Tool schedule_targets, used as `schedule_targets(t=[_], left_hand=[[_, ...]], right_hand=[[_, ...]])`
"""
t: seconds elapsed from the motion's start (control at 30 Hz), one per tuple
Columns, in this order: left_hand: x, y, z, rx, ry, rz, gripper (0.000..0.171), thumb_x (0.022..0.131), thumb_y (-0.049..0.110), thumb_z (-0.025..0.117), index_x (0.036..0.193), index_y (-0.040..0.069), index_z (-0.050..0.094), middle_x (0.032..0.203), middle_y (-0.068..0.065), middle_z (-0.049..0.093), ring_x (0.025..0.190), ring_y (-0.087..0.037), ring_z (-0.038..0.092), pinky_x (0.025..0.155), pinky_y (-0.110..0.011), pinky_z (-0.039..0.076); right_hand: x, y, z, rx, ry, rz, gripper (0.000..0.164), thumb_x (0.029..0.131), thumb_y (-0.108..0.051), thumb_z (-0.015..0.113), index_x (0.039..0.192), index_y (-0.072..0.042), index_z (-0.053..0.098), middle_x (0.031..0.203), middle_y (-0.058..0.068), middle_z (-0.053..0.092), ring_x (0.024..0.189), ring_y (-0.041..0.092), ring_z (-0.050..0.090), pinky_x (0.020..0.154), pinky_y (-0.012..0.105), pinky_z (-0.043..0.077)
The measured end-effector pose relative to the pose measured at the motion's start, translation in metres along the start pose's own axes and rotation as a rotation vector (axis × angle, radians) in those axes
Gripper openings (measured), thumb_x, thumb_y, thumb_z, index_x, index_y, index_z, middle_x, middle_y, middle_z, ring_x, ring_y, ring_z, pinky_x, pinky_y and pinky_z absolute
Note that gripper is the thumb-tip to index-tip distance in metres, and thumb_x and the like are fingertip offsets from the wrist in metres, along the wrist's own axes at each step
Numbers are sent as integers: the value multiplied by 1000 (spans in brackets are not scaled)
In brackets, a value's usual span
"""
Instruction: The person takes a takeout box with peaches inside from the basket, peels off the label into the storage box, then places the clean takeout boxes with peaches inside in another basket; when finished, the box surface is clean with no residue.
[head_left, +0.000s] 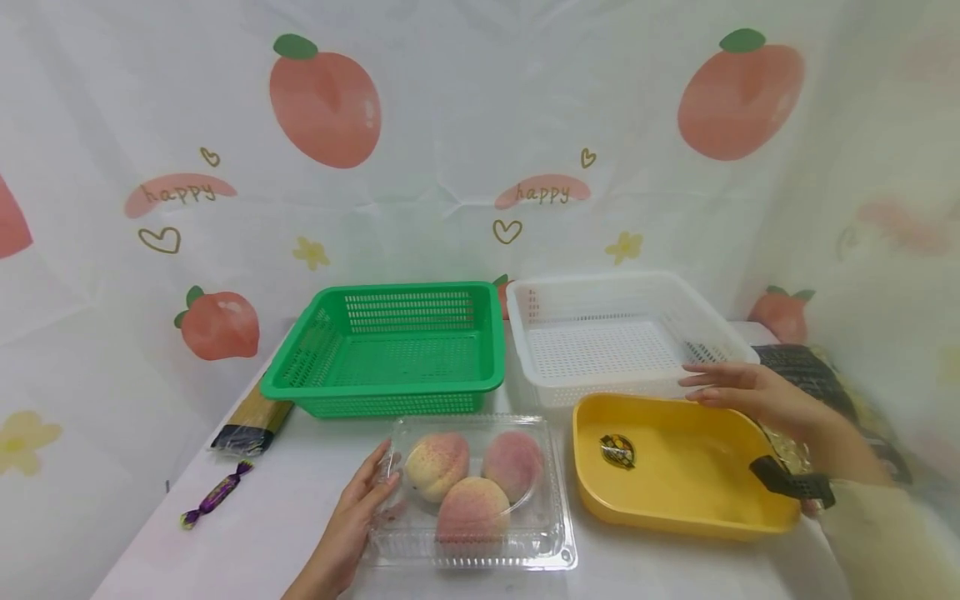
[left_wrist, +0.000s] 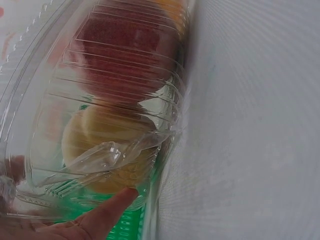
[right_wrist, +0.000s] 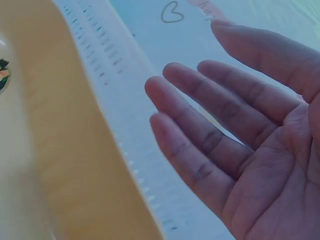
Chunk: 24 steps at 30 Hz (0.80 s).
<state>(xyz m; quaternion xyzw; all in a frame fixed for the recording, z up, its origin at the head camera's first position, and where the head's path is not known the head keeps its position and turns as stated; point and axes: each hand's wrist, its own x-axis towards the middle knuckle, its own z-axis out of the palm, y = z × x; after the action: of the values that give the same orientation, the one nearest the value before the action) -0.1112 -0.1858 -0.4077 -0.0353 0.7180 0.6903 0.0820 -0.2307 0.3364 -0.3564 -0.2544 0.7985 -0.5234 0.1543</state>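
A clear plastic clamshell box (head_left: 551, 500) with three peaches (head_left: 472, 512) inside is at the front middle of the table. My left hand (head_left: 348, 521) holds its left side, thumb and fingers at the plastic edge. Close up in the left wrist view, one fingertip (left_wrist: 127, 196) lies against the ribbed wall beside a pale peach (left_wrist: 107, 145). My right hand (head_left: 757, 396) hovers over the far rim of a yellow basin (head_left: 690, 475), near the white basket. Its fingers are extended and apart, the palm bare in the right wrist view.
A green basket (head_left: 382, 389) and a white basket (head_left: 630, 387) stand side by side at the back. On the left lie a purple-wrapped candy (head_left: 217, 496) and a packet with a black end (head_left: 251, 425). Dark packages (head_left: 802, 371) sit at the right, behind my right arm.
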Motion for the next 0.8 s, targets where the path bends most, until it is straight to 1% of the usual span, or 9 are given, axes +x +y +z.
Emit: schedule_targets(t=[0.13,0.2,0.33,0.4,0.43,0.53,0.67,0.73,0.8], left_hand=[[0,0,0,0,8,-6,64,98,25,45,150,10,12,154,-24,12,141,-41,14,102,-47,43],[-1,0,0,2,6,-4,64,98,25,45,150,10,12,154,-25,12,142,-41,13,102,-48,43],[-2,0,0,1,0,4,64,98,26,45,150,9,12,154,-25,11,142,-41,11,103,-50,41],[-2,0,0,-3,-1,6,64,98,26,45,150,9,11,154,-25,11,142,-41,11,103,-50,41],[-2,0,0,-3,-3,7,64,98,26,45,150,9,11,154,-25,11,142,-41,11,103,-50,41],[-2,0,0,-6,-5,6,64,98,26,45,150,10,11,154,-25,11,142,-41,11,103,-49,42],[-1,-1,0,-3,-8,9,64,98,26,45,150,10,11,154,-24,10,142,-41,10,103,-49,41],[-1,-1,0,-3,-8,8,64,98,26,45,150,10,11,154,-24,10,142,-41,10,103,-49,41],[-1,-1,0,-1,-9,7,65,98,26,45,150,10,11,154,-24,10,142,-41,10,103,-49,41]], right_hand=[[5,-2,-4,12,87,21,42,97,-6,47,138,-6,43,119,-16,63,105,3,63,86,15,51],[8,-3,-8,88,124,-20,39,97,-3,45,136,-8,47,118,-15,64,105,2,63,86,14,51],[14,0,-16,309,176,-163,40,97,6,38,129,-12,55,116,-7,67,105,4,63,88,14,50],[16,2,-21,392,219,-195,41,97,7,36,124,-14,58,114,-5,68,104,5,64,88,13,49],[17,4,-23,407,245,-197,39,97,6,37,124,-14,58,113,-6,68,103,5,64,87,13,49],[19,9,-31,390,384,-126,32,97,-1,43,116,-20,61,107,-11,69,98,0,64,82,9,49],[21,13,-41,401,497,-75,26,95,-6,49,106,-24,64,101,-16,68,92,-4,63,76,6,49],[22,14,-45,423,536,-63,24,95,-7,52,102,-24,66,98,-17,68,88,-5,62,74,5,49],[24,15,-49,416,584,-25,20,93,-10,55,100,-25,67,94,-19,67,86,-7,61,71,4,48]])
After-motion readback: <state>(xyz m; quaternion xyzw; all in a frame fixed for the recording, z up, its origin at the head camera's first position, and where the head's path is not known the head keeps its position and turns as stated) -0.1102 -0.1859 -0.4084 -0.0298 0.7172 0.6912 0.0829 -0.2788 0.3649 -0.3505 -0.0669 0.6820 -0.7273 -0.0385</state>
